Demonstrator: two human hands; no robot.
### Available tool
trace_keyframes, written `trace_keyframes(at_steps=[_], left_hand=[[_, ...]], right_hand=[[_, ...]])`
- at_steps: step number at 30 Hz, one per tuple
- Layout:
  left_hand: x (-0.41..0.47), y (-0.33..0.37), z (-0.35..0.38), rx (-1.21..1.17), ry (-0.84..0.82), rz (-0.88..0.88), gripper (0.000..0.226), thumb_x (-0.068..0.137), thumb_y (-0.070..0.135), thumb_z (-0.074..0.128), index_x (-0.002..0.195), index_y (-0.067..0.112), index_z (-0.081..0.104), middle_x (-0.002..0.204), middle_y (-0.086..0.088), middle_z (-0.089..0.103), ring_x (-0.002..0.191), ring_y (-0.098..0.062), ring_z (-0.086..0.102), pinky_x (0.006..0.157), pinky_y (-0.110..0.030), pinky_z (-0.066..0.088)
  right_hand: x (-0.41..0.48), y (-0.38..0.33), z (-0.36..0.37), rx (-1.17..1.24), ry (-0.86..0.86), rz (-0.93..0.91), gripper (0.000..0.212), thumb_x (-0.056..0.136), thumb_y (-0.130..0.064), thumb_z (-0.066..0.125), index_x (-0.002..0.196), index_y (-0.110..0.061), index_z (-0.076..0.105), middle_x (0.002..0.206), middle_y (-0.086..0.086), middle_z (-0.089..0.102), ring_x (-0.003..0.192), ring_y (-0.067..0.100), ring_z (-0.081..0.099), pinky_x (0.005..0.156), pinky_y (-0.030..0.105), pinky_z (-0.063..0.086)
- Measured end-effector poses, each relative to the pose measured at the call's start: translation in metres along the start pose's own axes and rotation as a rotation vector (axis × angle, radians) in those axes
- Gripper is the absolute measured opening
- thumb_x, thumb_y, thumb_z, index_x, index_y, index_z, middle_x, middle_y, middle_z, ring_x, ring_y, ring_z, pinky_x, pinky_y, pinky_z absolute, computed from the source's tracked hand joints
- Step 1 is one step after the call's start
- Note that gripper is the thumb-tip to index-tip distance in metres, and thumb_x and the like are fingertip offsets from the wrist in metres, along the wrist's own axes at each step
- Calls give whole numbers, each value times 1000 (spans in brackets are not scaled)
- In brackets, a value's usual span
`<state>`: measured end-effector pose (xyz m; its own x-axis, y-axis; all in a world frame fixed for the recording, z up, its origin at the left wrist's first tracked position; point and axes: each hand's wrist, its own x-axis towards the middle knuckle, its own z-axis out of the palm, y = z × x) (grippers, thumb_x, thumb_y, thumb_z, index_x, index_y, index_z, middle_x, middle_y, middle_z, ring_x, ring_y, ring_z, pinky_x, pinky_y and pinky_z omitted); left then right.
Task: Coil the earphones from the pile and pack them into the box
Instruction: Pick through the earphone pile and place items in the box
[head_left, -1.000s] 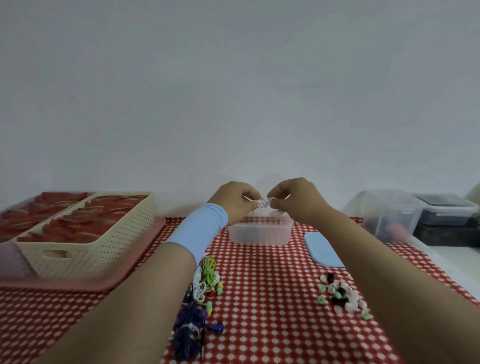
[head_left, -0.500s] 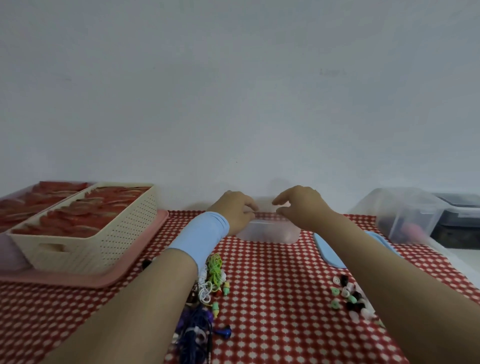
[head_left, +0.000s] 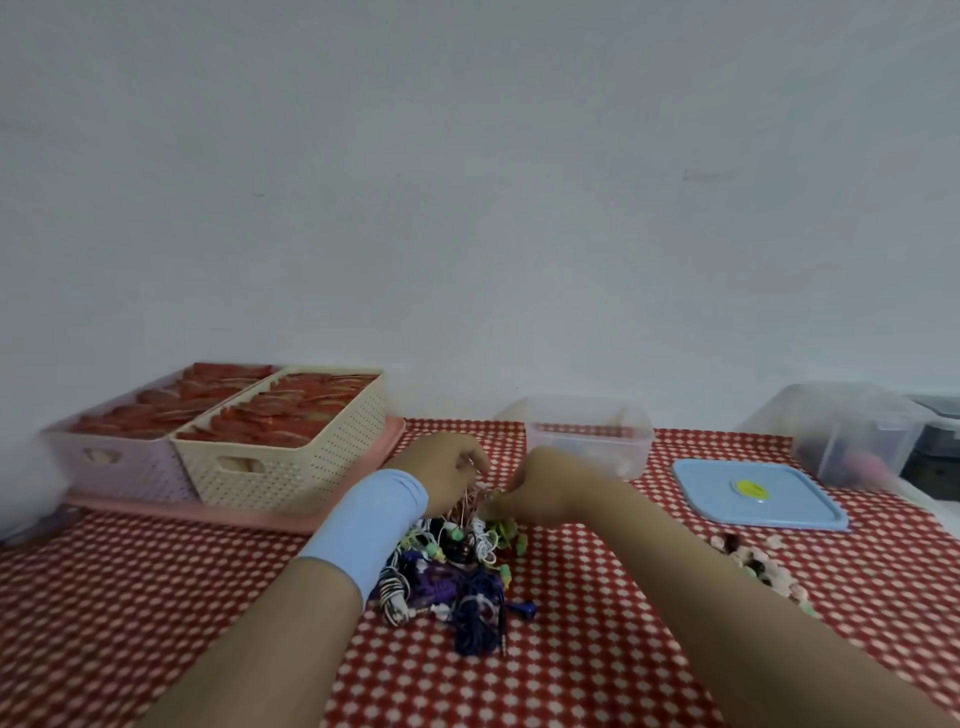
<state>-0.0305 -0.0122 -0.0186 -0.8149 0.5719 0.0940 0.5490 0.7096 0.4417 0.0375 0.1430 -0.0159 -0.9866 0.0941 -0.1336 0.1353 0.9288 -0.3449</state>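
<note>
Both hands were down at the pile of earphones (head_left: 457, 577), which lay on the table (head_left: 156, 597) just in front of the clear box (head_left: 587, 441). The left hand (head_left: 441, 467), with a blue sleeve (head_left: 369, 519) at its wrist, had its fingers curled round a few pale cords (head_left: 466, 506) that ran down into the pile. The right hand (head_left: 535, 486) had its fingertips bunched against the same cords; blur hid whether it gripped them. The box stood open, with its blue lid (head_left: 758, 493) lying flat to the right of it. Loose ear tips (head_left: 758, 564) lay to the right and in front of the box. Left of the box, a cream basket (head_left: 291, 462) sat on a pink tray (head_left: 234, 517).
</note>
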Motion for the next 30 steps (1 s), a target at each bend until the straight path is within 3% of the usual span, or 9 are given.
trace_keyframes(at_steps=[2,7,9,12,17,21,23,26,30], left_hand=[[-6,-2,2,-9,-12,-15,21,100,20,52,104,35,66,123,5,65,103,-11,61,86,-26,48],[-14,8,-2,-14,125,8,30,102,17,46,122,30,64,128,15,59,109,-7,58,75,-9,38],[-13,18,-1,-86,123,36,29,101,18,47,122,29,65,130,13,60,114,-9,57,91,-17,41],[-11,31,5,-180,57,50,28,99,22,52,125,27,62,130,6,62,115,-11,57,99,-27,44],[-11,42,18,-339,-52,37,48,78,33,77,121,34,55,110,9,67,102,-10,64,94,-38,52],[-13,36,21,-401,-76,-24,74,72,22,85,135,32,47,108,-3,67,97,-17,67,91,-38,55],[-14,34,19,-460,-82,-55,75,72,23,86,137,30,49,118,-8,64,103,-21,66,92,-37,55],[-19,31,9,-405,-39,-60,60,79,28,80,133,29,54,126,1,56,103,-14,58,88,-29,51],[-23,30,-3,-217,17,-73,47,87,17,71,132,24,59,140,-2,55,119,-14,56,88,-21,40]], right_hand=[[-2,1,4,62,14,-7,43,84,-59,69,72,-18,71,67,-1,61,63,12,55,64,28,47],[-14,15,-4,397,55,-45,19,92,-37,70,91,-19,78,89,1,73,76,11,61,75,29,51],[-19,24,-6,499,90,-44,18,94,-29,68,93,-13,77,92,8,75,73,11,62,65,22,50],[-27,35,-9,615,152,-39,18,96,-19,65,86,-7,74,79,7,71,62,7,59,53,15,45],[-38,42,-12,794,211,-99,17,98,-21,63,93,-9,74,85,4,74,69,3,65,64,16,48],[-36,42,-12,866,216,-104,20,101,-23,59,102,-9,74,99,16,75,82,21,69,80,38,58],[-34,42,-11,950,195,-108,20,103,-22,56,106,-11,72,96,18,74,77,23,70,75,38,59],[-33,42,-10,931,193,-87,21,102,-27,58,108,-11,71,80,7,69,64,17,64,63,31,54],[-29,38,-5,837,208,-56,26,101,-30,57,101,-8,73,78,4,67,68,15,61,65,29,51]])
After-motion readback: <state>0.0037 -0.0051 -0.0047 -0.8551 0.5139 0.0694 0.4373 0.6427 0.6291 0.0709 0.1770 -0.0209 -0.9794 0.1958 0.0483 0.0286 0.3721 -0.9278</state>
